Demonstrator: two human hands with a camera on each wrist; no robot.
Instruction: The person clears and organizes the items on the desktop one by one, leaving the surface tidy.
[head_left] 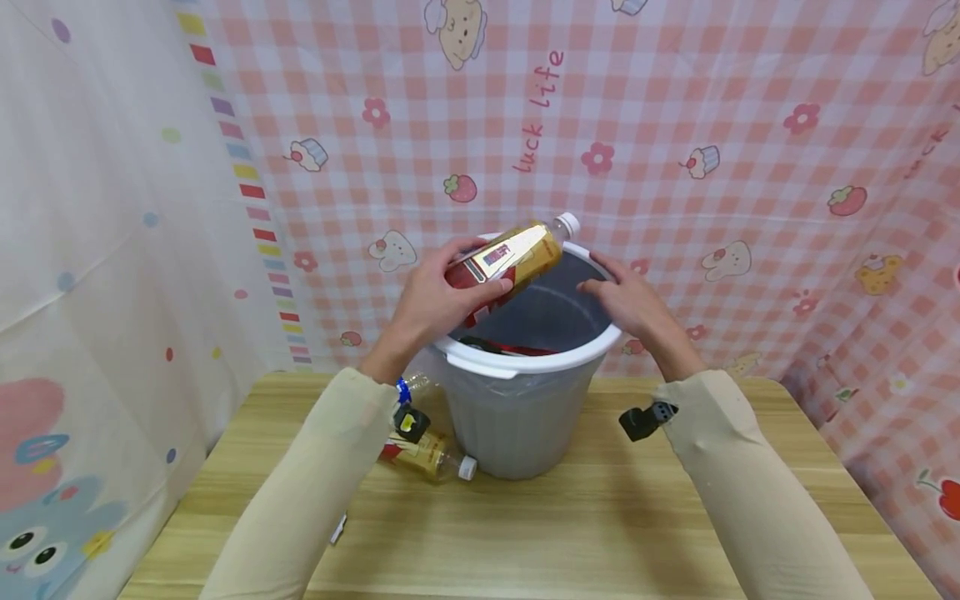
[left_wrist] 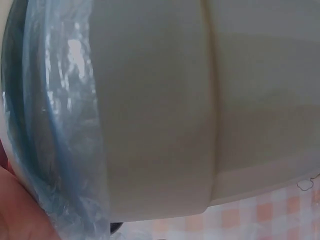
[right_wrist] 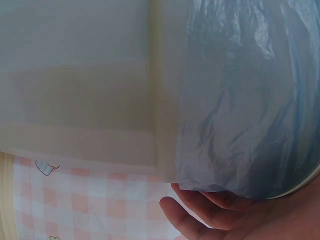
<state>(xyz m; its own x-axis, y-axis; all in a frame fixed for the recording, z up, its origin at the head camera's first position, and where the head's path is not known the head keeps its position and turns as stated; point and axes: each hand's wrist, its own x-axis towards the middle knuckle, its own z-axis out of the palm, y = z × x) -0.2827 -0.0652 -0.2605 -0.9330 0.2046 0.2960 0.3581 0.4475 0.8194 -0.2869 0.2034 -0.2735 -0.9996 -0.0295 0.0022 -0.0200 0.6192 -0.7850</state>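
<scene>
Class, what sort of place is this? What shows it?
Probably a staged indoor corner: a pink-and-white checked cloth hangs behind a pale wooden table, where a round grey plastic bin stands.

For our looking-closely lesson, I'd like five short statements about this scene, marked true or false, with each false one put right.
1. The left hand grips a bottle with a white cap. True.
2. The right hand holds a bottle as well. False: it is at the rim of the bin, with no bottle in it.
3. Another white-capped bottle lies on the table beside the bin. True.
4. The bottle in the left hand stands upright. False: it is tilted, its cap end raised.
5. Nothing can be seen inside the bin. False: something red shows near the bottom of the opening.
</scene>
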